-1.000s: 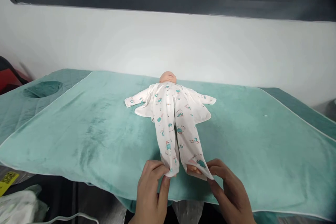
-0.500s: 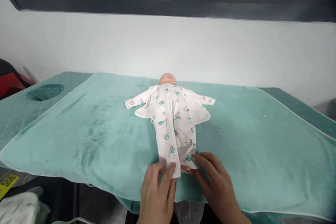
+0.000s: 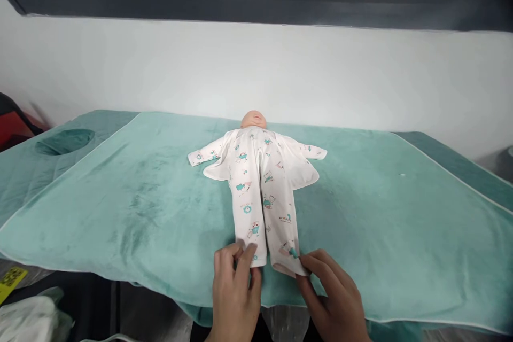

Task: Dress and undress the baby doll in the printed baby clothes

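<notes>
A baby doll [image 3: 254,118] lies on its back, its head toward the wall. It wears a white printed baby shirt [image 3: 302,171] with the sleeves spread out. White printed baby trousers [image 3: 262,197] lie over its front, their legs pointing toward me. My left hand [image 3: 236,286] pinches the cuff of the left trouser leg between thumb and fingers. With thumb and forefinger, my right hand [image 3: 331,294] grips the outer corner of the right leg's cuff. The doll's feet are hidden by the cloth.
A green plush cover [image 3: 380,224] spreads over the bed, which has a face hole [image 3: 66,141] at the left. Behind it rises a white wall [image 3: 256,72] under a dark window frame [image 3: 256,5]. A white cloth bundle [image 3: 30,318] is at lower left.
My right hand has pulled the right trouser cuff down toward me, straightening that leg and covering the foot that showed. The left hand and its cuff shifted slightly left.
</notes>
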A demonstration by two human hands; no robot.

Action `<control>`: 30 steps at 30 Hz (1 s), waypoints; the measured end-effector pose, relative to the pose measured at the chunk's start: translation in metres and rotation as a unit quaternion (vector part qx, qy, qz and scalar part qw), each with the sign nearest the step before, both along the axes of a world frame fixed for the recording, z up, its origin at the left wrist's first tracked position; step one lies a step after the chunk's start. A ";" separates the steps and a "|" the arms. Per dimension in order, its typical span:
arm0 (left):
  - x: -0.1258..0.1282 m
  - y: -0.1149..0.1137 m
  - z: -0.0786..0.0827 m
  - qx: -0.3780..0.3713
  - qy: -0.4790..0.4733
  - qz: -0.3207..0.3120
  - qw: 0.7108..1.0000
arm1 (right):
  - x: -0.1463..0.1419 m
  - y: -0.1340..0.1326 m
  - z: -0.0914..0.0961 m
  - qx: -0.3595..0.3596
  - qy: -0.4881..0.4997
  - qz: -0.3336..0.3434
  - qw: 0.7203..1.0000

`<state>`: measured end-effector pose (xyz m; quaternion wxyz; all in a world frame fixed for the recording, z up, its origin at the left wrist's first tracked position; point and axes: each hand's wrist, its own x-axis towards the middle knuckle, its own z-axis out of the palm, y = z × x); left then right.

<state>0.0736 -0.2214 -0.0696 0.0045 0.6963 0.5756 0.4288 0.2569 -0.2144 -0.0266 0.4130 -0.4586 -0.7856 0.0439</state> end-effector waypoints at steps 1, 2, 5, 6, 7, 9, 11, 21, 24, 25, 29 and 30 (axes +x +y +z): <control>0.001 0.002 -0.003 -0.001 -0.005 0.011 1.000 | -0.001 0.000 -0.004 0.000 -0.011 0.001 1.000; 0.002 0.003 -0.005 -0.003 -0.012 0.020 1.000 | -0.001 0.000 -0.008 -0.002 -0.023 0.004 1.000; 0.005 0.007 -0.011 -0.009 -0.031 0.035 0.999 | -0.002 -0.001 -0.018 -0.011 -0.043 0.010 0.999; 0.005 0.007 -0.012 -0.006 -0.032 0.036 0.999 | -0.002 -0.002 -0.020 -0.011 -0.046 0.013 0.999; 0.005 0.007 -0.012 -0.001 -0.029 0.037 0.999 | -0.001 -0.002 -0.021 -0.009 -0.047 0.017 0.999; 0.005 0.007 -0.011 0.018 -0.013 0.040 0.999 | 0.000 -0.002 -0.020 -0.004 -0.054 0.032 0.998; 0.003 0.007 -0.011 0.034 0.010 0.042 0.999 | 0.002 -0.001 -0.019 -0.003 -0.066 0.053 0.996; 0.004 0.003 -0.016 0.040 0.021 0.045 0.998 | 0.016 0.006 -0.005 -0.066 -0.035 0.119 0.990; 0.005 -0.007 -0.010 0.035 -0.040 0.010 0.999 | 0.019 0.016 0.007 -0.067 0.022 0.072 0.995; 0.004 -0.009 -0.005 0.043 -0.055 -0.001 0.998 | 0.018 0.022 0.012 -0.062 0.040 0.051 0.996; 0.000 0.007 0.029 0.055 -0.080 -0.016 0.995 | 0.001 0.063 0.031 -0.038 0.065 0.005 0.997; -0.001 0.019 0.040 0.050 -0.084 -0.022 0.995 | -0.006 0.077 0.035 -0.037 0.061 0.005 0.997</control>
